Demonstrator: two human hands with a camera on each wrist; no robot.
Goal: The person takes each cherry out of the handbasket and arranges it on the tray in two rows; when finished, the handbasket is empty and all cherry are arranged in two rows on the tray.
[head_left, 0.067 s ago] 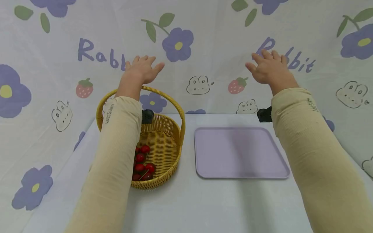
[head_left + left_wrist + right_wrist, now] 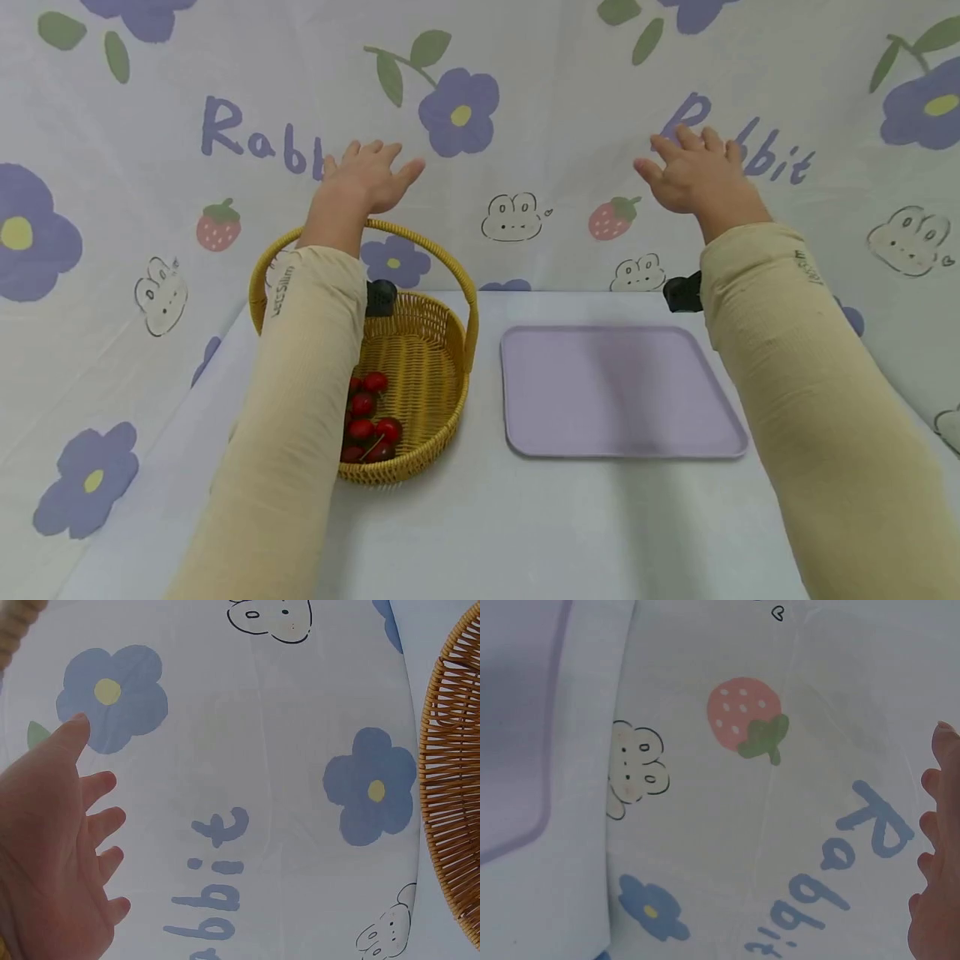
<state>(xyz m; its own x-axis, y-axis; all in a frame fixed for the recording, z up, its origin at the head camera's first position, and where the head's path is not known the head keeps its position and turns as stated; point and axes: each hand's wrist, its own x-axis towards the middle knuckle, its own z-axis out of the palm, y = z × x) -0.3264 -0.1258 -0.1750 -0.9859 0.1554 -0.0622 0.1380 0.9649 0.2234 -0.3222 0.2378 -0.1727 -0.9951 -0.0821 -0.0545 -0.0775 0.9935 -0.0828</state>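
My left hand (image 2: 360, 183) is raised above the handle of a yellow wicker basket (image 2: 420, 392), fingers spread and holding nothing. Inside the basket several dark red cherries (image 2: 363, 405) lie at the left, partly covered by my left forearm. In the left wrist view the thumb and fingers (image 2: 105, 822) stand apart, with the basket's woven side (image 2: 454, 780) at the right edge. Higher than the lilac tray (image 2: 615, 392), and beyond its far edge, my right hand (image 2: 693, 175) is held up with fingers spread and nothing in it. The tray bears nothing.
A white table (image 2: 480, 525) carries the basket at left and the tray at right. Behind it hangs a white cloth (image 2: 555, 125) printed with flowers, rabbits and strawberries. Small black cameras (image 2: 681, 295) sit at both wrists.
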